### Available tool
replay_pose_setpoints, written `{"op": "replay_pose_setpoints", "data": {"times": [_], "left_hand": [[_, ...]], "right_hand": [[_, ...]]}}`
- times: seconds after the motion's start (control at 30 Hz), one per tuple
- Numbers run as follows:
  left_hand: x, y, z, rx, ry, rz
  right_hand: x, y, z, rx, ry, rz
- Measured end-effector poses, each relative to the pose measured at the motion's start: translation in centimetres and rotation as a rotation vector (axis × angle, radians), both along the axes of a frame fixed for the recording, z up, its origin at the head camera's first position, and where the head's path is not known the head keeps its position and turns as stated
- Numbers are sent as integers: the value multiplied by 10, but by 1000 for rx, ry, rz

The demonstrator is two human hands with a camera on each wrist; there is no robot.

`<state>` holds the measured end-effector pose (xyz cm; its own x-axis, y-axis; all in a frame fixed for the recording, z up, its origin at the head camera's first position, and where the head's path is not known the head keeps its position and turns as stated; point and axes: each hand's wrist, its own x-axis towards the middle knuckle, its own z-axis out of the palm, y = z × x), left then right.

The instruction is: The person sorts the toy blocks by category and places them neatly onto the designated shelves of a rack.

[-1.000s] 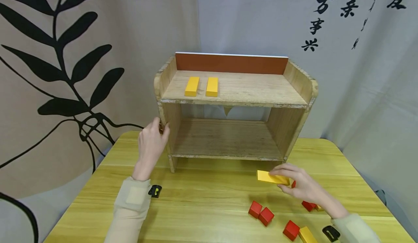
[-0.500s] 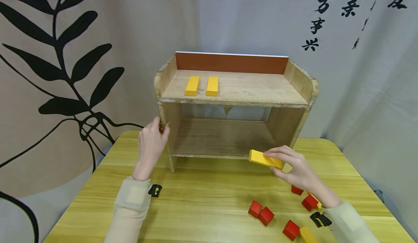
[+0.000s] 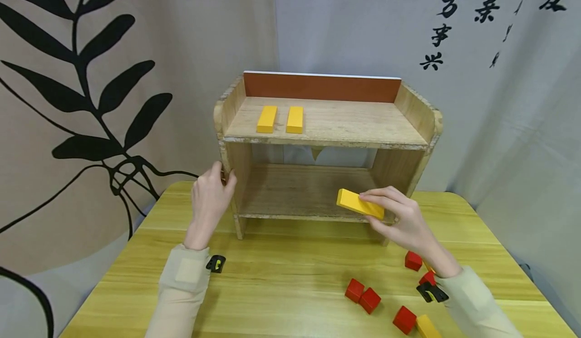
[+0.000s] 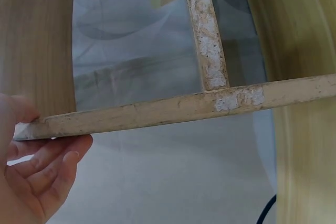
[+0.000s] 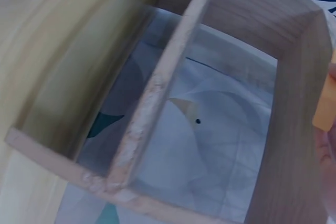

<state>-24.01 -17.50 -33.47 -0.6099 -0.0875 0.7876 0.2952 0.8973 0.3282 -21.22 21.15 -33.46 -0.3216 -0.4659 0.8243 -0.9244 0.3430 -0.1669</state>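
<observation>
Pale curtains [image 3: 345, 30] hang behind a wooden table [image 3: 281, 277], printed with black leaves [image 3: 88, 148] at the left and black writing [image 3: 440, 35] at the right. On the table stands a small wooden shelf [image 3: 363, 123] with a brown back strip [image 3: 322, 87] along its upper board. Two yellow blocks [image 3: 294, 120] lie on that board, left of the middle, with a gap between them. At the shelf's left side, the left hand [image 3: 211, 199] grips the edge of the side panel, thumb on one face and fingers on the other. The right hand [image 3: 399, 217] pinches a yellow block [image 3: 356, 203] between thumb and fingers, slightly tilted, in front of the lower board. Nearer, two red blocks [image 3: 369, 300] sit close together; another red block [image 3: 404, 320] lies beside a yellow one.
</observation>
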Motion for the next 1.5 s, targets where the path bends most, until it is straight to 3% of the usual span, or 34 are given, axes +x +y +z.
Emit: {"op": "replay_pose_setpoints", "data": {"times": [0.5, 0.8, 1.03, 1.5], "left_hand": [[0, 1, -1, -9, 11, 0], [-1, 1, -2, -3, 14, 0], [-1, 1, -4, -12, 32, 4], [-3, 0, -5, -15, 45, 3]], "right_hand": [[-3, -30, 42, -116, 73, -127], [-15, -54, 66, -220, 107, -203], [-28, -68, 77, -178, 153, -276], [-42, -89, 88, -114, 94, -399]]}}
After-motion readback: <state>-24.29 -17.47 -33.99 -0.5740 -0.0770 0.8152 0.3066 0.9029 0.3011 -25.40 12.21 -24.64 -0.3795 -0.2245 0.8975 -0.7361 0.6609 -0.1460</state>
